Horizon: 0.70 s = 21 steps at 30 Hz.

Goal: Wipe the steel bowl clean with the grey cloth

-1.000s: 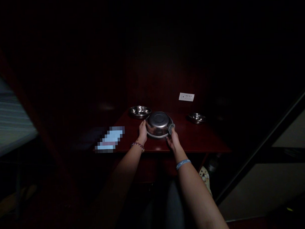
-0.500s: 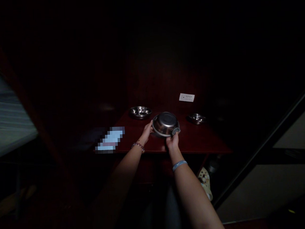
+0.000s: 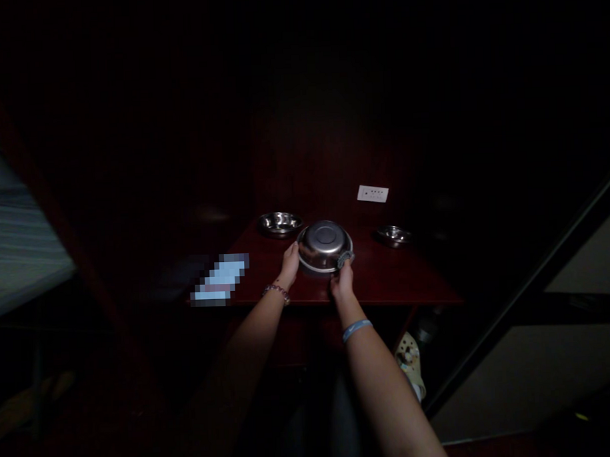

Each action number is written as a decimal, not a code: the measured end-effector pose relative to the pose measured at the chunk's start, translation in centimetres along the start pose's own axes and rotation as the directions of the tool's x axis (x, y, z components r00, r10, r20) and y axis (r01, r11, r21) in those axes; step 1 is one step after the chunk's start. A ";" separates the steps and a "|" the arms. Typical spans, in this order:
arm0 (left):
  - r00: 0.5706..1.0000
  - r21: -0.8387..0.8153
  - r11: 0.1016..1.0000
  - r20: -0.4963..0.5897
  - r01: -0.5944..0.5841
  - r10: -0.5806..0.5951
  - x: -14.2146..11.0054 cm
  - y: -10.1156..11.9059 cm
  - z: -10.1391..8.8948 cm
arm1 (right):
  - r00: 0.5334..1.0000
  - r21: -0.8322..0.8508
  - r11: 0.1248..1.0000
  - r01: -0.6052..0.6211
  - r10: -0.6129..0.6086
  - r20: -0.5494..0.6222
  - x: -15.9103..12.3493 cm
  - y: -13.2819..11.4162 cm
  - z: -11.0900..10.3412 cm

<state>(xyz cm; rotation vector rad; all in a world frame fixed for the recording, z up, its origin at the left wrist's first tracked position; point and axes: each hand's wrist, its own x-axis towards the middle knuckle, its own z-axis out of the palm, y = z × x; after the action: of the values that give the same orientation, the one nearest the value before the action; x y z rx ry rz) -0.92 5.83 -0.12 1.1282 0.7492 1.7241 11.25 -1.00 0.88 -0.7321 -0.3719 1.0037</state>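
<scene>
A shiny metal bowl (image 3: 325, 244), bottom side up, is held between my two hands above the dark red desk (image 3: 387, 279). My left hand (image 3: 289, 264) grips its left rim, with a bead bracelet at the wrist. At the near right rim, my right hand (image 3: 343, 277) is closed round a small grey scrubber (image 3: 345, 258) pressed against the bowl's side. A blue band circles the right wrist. Behind, to the left, a second metal bowl (image 3: 280, 225) stands upright on the desk, and a smaller metal bowl (image 3: 394, 236) stands to the right.
A white socket plate (image 3: 372, 194) is on the back panel. On the desk's left side lies a bright blurred-out rectangle (image 3: 221, 279). Below the desk at right is a cream clog with holes (image 3: 410, 361). Pale layered fabric (image 3: 19, 232) shows at far left.
The overturned bowl has shifted slightly left, and the scrubber in my right hand has moved left with it. The other two bowls stay in place.
</scene>
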 end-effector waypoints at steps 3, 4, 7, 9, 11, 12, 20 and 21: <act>0.998 0.000 1.000 -0.058 -0.015 0.015 0.2 -0.1 -0.1 | 0.999 -0.006 0.999 0.033 -0.033 0.037 -0.1 0.1 0.2; 0.998 0.001 1.000 -0.062 -0.008 0.008 0.2 -0.1 -0.2 | 0.998 -0.022 0.999 0.045 -0.044 0.048 0.0 0.0 0.1; 0.998 0.002 1.000 -0.063 0.024 -0.023 0.2 0.0 -0.3 | 0.995 -0.079 0.994 0.074 -0.067 0.077 0.2 -0.1 -0.2; 0.997 0.000 0.999 -0.058 0.043 -0.043 0.1 -0.1 -0.3 | 0.994 -0.073 0.995 0.070 -0.063 0.090 0.5 -0.3 -0.5; 0.998 -0.007 0.999 -0.039 0.053 -0.053 0.1 -0.2 -0.3 | 0.995 -0.020 0.999 0.039 -0.037 0.096 0.9 -0.3 -0.7; 0.998 -0.016 0.998 -0.022 0.056 -0.056 0.1 -0.2 -0.3 | 0.995 0.011 1.000 0.013 -0.014 0.098 1.0 -0.4 -0.7; 0.998 -0.082 0.995 0.032 0.059 -0.057 0.4 -0.2 0.0 | 0.995 0.218 0.971 -0.100 0.099 0.016 1.0 -0.6 -0.3; 0.997 -0.067 0.995 0.029 0.072 -0.071 0.3 -0.2 -0.1 | 0.996 0.228 0.970 -0.088 0.086 0.019 1.0 -0.6 -0.3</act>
<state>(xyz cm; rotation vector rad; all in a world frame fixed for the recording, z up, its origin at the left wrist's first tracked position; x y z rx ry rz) -0.97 6.19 -0.16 1.0641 0.7015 1.6592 12.31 -0.45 1.04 -0.5391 -0.2286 1.1123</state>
